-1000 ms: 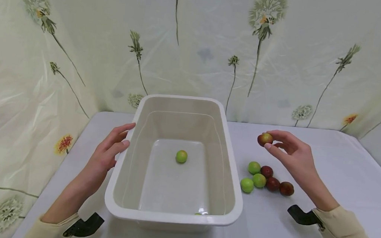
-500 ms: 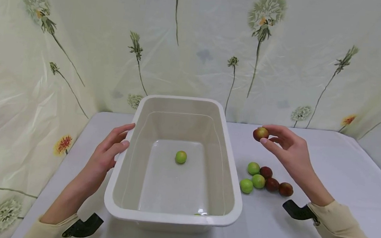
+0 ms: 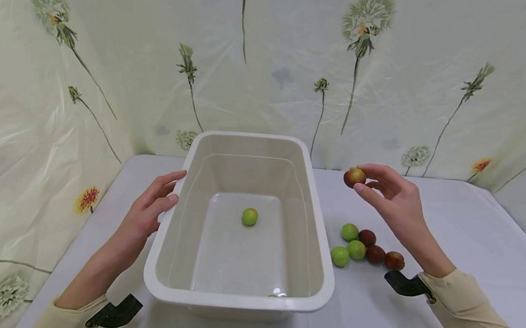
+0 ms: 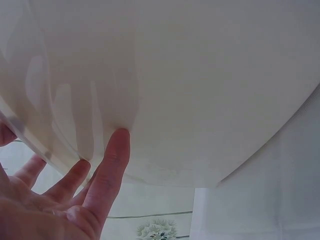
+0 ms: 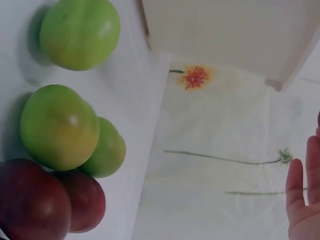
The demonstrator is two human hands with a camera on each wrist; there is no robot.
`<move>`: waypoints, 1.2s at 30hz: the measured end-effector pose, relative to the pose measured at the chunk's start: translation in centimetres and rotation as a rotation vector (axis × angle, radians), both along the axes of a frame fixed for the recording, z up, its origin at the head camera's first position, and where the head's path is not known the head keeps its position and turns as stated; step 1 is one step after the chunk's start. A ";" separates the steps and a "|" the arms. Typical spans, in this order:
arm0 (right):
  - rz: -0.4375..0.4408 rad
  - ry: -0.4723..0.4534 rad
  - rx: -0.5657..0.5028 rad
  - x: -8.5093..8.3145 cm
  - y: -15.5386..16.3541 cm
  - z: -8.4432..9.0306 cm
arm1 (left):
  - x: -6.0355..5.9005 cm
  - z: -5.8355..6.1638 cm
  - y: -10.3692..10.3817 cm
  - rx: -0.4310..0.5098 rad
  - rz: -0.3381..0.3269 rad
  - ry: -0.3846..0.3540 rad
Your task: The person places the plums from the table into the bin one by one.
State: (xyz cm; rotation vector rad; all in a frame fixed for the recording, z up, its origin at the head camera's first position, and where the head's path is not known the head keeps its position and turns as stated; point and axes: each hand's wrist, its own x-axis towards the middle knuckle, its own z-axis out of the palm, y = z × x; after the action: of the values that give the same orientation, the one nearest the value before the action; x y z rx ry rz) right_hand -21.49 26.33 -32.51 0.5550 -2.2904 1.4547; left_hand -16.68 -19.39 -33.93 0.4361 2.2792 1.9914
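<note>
Above the tabletop (image 3: 472, 221), right of the tub: red-green fruit (image 3: 354, 177) pinched in right hand (image 3: 392, 200)
Fingertip grip lifts it clear of the loose fruit pile (image 3: 366, 247); left hand (image 3: 148, 211), fingers straight, rests flat on the white tub (image 3: 318, 230) wall, apparently bracing it; one green fruit (image 3: 249, 216) lies inside

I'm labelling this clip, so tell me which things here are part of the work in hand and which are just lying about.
In the work:
right hand, pinching a red fruit
left hand, against the tub
green fruit in the tub
fruit pile on the table

Lying about:
tablecloth
floral backdrop
</note>
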 end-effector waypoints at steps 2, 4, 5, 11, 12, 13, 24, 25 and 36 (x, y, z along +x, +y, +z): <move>-0.002 -0.001 0.004 -0.1 -0.1 0.2 | 0.0 0.0 0.0 -0.001 0.000 0.003; -0.006 -0.002 0.009 -0.1 -0.2 0.4 | 0.0 0.0 0.0 -0.001 0.000 0.003; -0.006 -0.003 0.009 -0.1 -0.3 0.5 | 0.0 -0.1 0.0 -0.001 0.000 0.002; 0.029 0.004 -0.022 -0.3 -1.0 1.3 | 0.1 -0.1 0.0 0.002 0.002 0.001; 0.039 0.007 -0.029 -0.4 -1.1 1.4 | 0.1 -0.1 0.0 0.002 0.003 0.001; 0.050 0.012 -0.033 -0.5 -1.3 1.6 | 0.1 -0.1 0.0 0.002 0.004 0.001; 0.177 0.042 -0.137 -1.3 -3.5 2.3 | 0.0 0.0 0.0 -0.001 0.001 0.004; 0.195 0.046 -0.154 -1.3 -3.8 2.4 | 0.0 0.0 0.0 -0.002 0.001 0.004; 0.233 0.070 -0.084 0.5 -7.7 4.6 | 0.0 -0.1 0.0 0.001 0.008 0.006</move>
State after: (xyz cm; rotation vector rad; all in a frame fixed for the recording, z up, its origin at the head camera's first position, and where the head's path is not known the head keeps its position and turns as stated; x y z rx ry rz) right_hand -21.00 18.60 -27.91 0.8568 -2.1576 1.6011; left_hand -16.65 -19.42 -34.05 0.4344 2.2877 1.9977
